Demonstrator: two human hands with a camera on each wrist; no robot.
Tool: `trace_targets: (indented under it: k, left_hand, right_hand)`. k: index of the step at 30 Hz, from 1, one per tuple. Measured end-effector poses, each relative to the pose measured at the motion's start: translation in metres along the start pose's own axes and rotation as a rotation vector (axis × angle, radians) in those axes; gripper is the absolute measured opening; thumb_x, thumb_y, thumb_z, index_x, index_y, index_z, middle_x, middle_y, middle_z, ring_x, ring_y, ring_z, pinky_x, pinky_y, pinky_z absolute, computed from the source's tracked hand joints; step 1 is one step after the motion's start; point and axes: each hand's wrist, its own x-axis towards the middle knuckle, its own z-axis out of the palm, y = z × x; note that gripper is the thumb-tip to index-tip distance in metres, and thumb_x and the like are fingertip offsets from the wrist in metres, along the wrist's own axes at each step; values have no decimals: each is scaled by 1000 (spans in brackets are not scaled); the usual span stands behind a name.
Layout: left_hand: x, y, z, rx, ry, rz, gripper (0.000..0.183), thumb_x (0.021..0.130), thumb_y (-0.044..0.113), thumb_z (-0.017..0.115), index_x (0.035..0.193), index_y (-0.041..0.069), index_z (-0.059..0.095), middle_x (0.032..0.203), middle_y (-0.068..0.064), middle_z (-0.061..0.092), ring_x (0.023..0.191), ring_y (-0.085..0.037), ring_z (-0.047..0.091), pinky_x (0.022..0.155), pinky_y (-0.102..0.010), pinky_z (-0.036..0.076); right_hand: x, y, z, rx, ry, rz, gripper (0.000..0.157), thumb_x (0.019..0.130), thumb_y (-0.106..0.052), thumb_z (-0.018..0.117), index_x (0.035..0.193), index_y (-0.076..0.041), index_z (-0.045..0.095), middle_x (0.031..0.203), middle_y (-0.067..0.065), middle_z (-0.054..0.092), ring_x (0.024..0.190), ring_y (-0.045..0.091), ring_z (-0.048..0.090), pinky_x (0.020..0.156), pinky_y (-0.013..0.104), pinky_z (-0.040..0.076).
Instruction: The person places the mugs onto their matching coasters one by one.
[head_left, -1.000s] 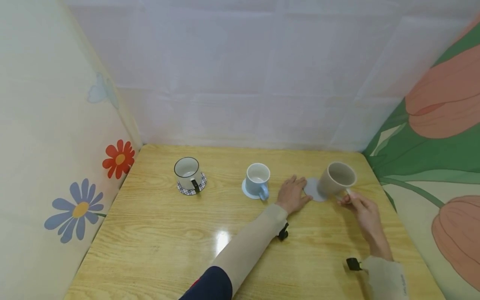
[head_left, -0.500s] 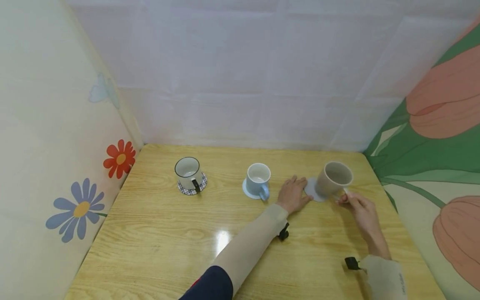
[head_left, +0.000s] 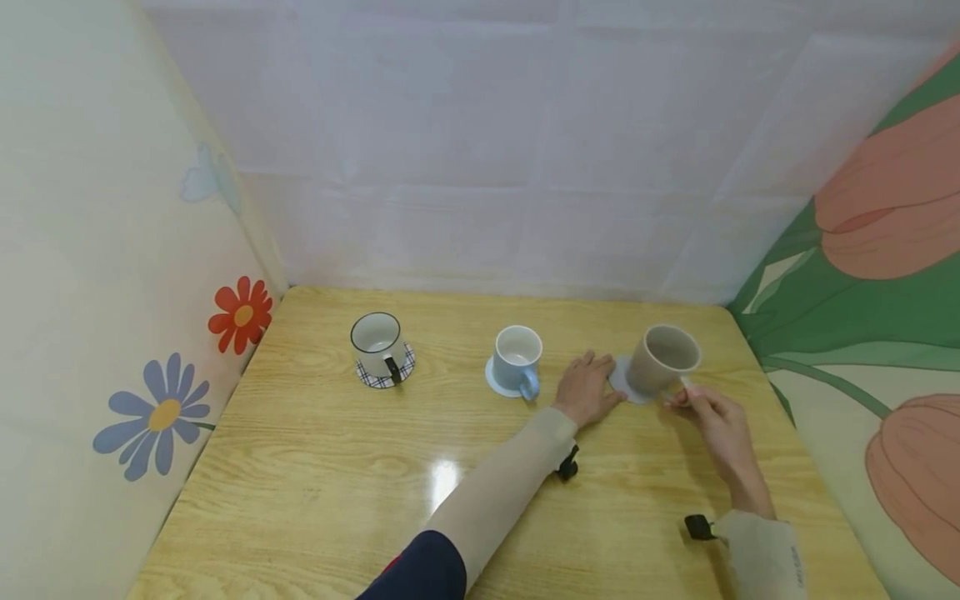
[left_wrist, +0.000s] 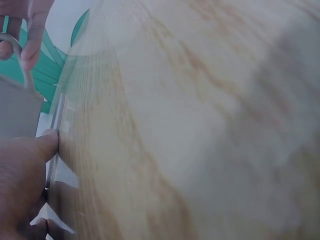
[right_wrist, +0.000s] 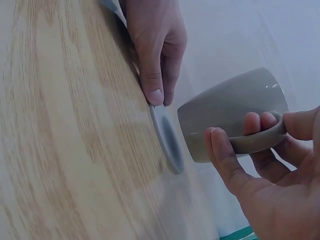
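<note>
My right hand [head_left: 716, 421] grips a grey-beige mug [head_left: 651, 375] by its handle. In the right wrist view the mug [right_wrist: 230, 112] hangs just off a round grey coaster [right_wrist: 167, 137], with a narrow gap between its base and the coaster. The head view shows the mug overlapping the right part of that coaster [head_left: 621, 379]. My left hand [head_left: 585, 389] lies on the table at the coaster's left, fingers extended, thumb and fingertips at its edge. Part of the mug and the right hand's fingers on the handle [left_wrist: 22, 55] show in the left wrist view.
Left of my left hand stands a light-blue mug [head_left: 516, 357] on a pale blue coaster [head_left: 497, 382]. Further left, a white mug with a black rim [head_left: 377, 350] sits on a checked coaster [head_left: 375, 381]. Cloth walls rise behind and beside the wooden table [head_left: 315, 467].
My right hand has moved the grey-beige mug a little to the left, further over the coaster. The left hand has stayed at the coaster's edge.
</note>
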Motion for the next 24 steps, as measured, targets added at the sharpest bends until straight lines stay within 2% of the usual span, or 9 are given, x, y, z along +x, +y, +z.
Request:
trace_targets:
  k: [8,15,24]
  left_hand:
    - [-3,1,-2,-6,-2,-17,68,102,56,66,159,22,51,169,6,44,161,-22,34,135,-38,23]
    - [-4,3,-5,37,0,-17,70,101,58,67,159,23,50,168,7,46,160,-20,36,134,-36,27]
    - [-4,3,-6,42,8,-18,69,101,57,67,159,23,51,167,8,47,159,-21,38,134,-36,27]
  right_hand:
    - [0,4,2,9,-22,-4,36,112,-10,52,105,24,59,99,3,76,94,10,78,92,21,63]
    - [0,8,4,-10,-19,13,37,113,-12,53,107,25,59,100,2,77,94,9,78,91,20,63]
    - [2,13,5,6,-17,8,41,113,-13,53,108,27,56,100,3,75,95,10,78,92,20,63]
